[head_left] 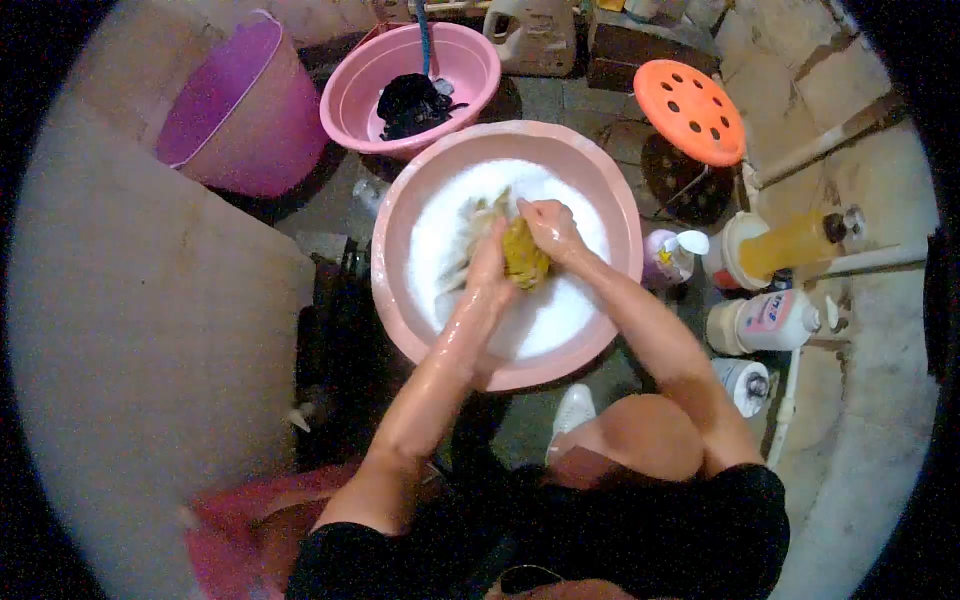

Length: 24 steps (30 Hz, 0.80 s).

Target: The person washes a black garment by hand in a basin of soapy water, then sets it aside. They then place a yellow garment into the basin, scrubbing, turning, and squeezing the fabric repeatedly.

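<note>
A wet garment or cloth (526, 258), mustard yellow with a paler striped-looking part, is bunched up over white suds (560, 320) in a large pink basin (392, 318). My left hand (487, 258) grips its left side, wet up to the forearm. My right hand (552, 228) is closed on the upper right of the same cloth, close to my left hand. Folds and blur hide the cloth's exact kind, and some fingertips are tucked out of sight.
Behind stands a smaller pink basin (345, 92) with dark cloth (412, 106) and a blue hose (424, 45). A purple-pink tub (285, 140) is at left. An orange stool (690, 112), a pump bottle (668, 256) and several containers line the right wall.
</note>
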Each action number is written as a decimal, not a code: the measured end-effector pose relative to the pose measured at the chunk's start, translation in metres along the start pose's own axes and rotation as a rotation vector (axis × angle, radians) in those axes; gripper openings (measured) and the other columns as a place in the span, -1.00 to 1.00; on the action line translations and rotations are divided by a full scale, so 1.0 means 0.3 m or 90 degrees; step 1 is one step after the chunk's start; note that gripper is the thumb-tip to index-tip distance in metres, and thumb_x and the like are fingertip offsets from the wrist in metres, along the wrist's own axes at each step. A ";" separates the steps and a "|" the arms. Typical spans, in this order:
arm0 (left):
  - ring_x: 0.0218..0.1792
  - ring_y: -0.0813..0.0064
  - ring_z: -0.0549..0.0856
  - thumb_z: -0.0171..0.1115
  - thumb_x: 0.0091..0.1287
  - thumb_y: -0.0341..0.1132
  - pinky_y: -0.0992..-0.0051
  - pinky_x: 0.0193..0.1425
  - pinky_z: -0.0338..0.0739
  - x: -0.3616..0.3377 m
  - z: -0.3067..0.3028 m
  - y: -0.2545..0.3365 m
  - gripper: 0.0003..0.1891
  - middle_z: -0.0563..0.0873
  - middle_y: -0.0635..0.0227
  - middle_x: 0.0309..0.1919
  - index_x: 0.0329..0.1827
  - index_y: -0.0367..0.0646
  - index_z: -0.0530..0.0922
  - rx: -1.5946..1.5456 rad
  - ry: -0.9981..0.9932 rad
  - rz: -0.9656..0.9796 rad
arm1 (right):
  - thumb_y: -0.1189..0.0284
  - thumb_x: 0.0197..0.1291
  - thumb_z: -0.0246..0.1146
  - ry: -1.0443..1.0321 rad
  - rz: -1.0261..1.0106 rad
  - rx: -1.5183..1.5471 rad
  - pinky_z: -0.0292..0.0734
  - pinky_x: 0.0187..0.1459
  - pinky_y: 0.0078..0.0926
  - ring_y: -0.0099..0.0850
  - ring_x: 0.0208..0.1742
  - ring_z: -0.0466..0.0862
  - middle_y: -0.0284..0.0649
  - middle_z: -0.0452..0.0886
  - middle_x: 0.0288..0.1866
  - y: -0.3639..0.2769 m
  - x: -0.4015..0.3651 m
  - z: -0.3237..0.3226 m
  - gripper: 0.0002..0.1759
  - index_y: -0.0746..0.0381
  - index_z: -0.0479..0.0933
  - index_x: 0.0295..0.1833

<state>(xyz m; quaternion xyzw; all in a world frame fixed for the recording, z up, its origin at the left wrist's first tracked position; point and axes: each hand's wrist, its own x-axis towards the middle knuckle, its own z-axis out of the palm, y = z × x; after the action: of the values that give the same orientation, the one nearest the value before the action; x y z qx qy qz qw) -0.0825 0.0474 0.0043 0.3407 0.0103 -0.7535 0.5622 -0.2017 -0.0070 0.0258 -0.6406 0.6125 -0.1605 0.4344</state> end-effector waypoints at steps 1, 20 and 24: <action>-0.07 0.24 0.63 0.08 0.35 0.01 0.20 0.07 0.56 -0.028 0.021 0.034 -0.61 0.63 0.21 -0.06 -0.03 -0.13 0.53 0.006 0.000 -0.006 | 0.08 0.29 0.10 0.004 0.005 0.005 0.56 -0.19 -0.38 -0.42 -0.23 0.65 -0.20 0.68 -0.20 0.010 -0.028 0.011 -0.54 0.29 0.57 -0.07; 0.08 0.14 0.57 0.19 0.33 -0.16 0.09 0.24 0.40 -0.001 -0.049 0.478 -0.60 0.60 0.07 0.04 0.06 -0.29 0.49 -0.088 -0.087 0.146 | -0.01 0.11 0.22 -0.166 -0.192 -0.419 0.47 -0.07 -0.23 -0.07 -0.15 0.61 0.08 0.61 -0.28 -0.093 -0.261 -0.205 -0.49 0.26 0.58 -0.16; 0.17 0.18 0.49 0.18 0.33 -0.20 0.13 0.34 0.29 -0.002 -0.058 0.513 -0.60 0.55 0.09 0.09 0.08 -0.34 0.46 -0.129 -0.083 0.130 | 0.42 0.00 0.27 0.028 -0.195 -0.357 0.45 -0.01 -0.23 -0.03 -0.09 0.57 0.05 0.59 -0.23 -0.031 -0.257 -0.168 -0.72 0.22 0.54 -0.12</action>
<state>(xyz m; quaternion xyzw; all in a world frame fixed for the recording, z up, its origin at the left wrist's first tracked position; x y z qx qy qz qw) 0.0578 -0.0018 0.0477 0.2322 0.0149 -0.7080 0.6668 -0.2482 0.0448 0.0869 -0.8164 0.5388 -0.0626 0.1980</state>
